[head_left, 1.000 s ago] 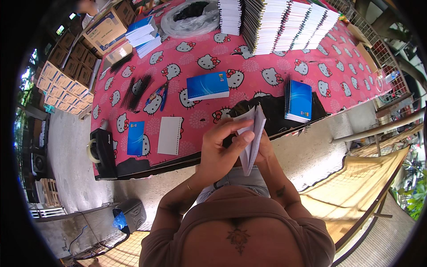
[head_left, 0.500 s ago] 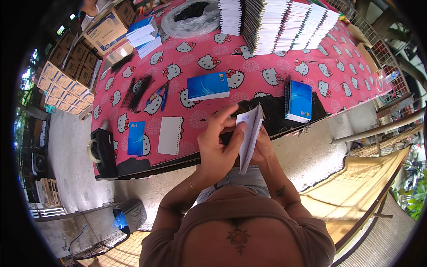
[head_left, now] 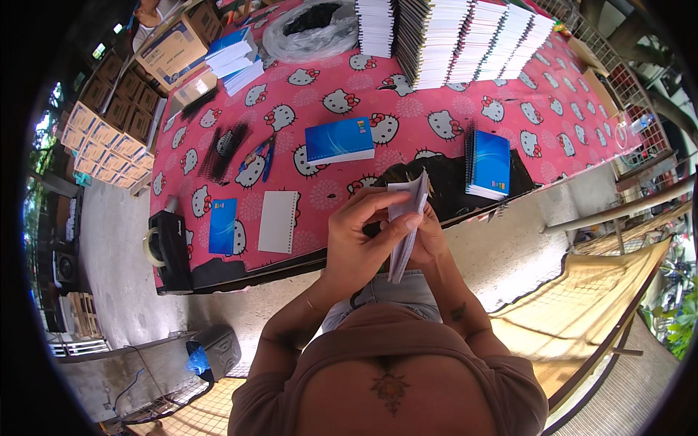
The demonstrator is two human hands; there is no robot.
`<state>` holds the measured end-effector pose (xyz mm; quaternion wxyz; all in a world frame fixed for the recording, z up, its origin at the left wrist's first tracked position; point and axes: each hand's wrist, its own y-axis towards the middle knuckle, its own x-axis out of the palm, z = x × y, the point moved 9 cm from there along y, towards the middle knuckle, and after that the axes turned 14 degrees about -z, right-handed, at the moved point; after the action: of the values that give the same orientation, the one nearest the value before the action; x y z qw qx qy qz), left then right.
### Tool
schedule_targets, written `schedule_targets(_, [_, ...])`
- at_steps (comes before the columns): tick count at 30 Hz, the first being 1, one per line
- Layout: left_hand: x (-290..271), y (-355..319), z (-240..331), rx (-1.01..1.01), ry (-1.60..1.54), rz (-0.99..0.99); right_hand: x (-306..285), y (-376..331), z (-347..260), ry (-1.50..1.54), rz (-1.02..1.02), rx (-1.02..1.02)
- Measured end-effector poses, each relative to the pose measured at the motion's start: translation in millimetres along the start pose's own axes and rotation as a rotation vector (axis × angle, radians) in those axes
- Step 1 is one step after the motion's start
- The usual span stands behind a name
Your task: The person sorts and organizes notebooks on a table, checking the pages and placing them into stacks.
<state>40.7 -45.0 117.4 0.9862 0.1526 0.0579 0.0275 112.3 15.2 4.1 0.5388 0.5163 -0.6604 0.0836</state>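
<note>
Upright between my hands, just past the table's front edge, is a small white notepad (head_left: 398, 269), seen nearly edge-on. My left hand (head_left: 356, 236) has its thumb and forefinger on the pad's leaves, curled round them. From the other side my right hand (head_left: 430, 240) grips the pad; most of its fingers are hidden behind the paper. On the table nearest my hands lies a thick blue-covered pad (head_left: 339, 142). A blue spiral notebook (head_left: 488, 163) rests on a black patch to the right. To the left are a white spiral-punched sheet (head_left: 278, 221) and a blue cover (head_left: 222, 226).
The pink patterned tablecloth (head_left: 320, 94) carries a black tape dispenser (head_left: 169, 251), pliers (head_left: 268, 160) and black spiral wires (head_left: 224, 152). Tall notebook stacks (head_left: 465, 43), a plastic-wrapped coil (head_left: 311, 30) and blue pads (head_left: 236, 62) stand farther back. Cartons (head_left: 109, 142) are piled left.
My left forefinger and thumb have moved right onto the pad's leaves; the raised fingers have lowered and curled. My right hand stays in place, as do the things on the table.
</note>
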Motion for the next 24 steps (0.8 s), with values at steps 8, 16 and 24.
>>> schedule_targets(8, [0,-1,-8,-0.022,-0.106,-0.001,0,-1,0,0.006,0.006,-0.004])
schedule_targets(16, [-5,-2,7,0.073,0.14,0.089,-7,-3,3,0.036,0.05,0.011])
schedule_targets(24, [3,0,10,0.077,0.208,-0.008,-8,-3,3,0.05,0.021,-0.014])
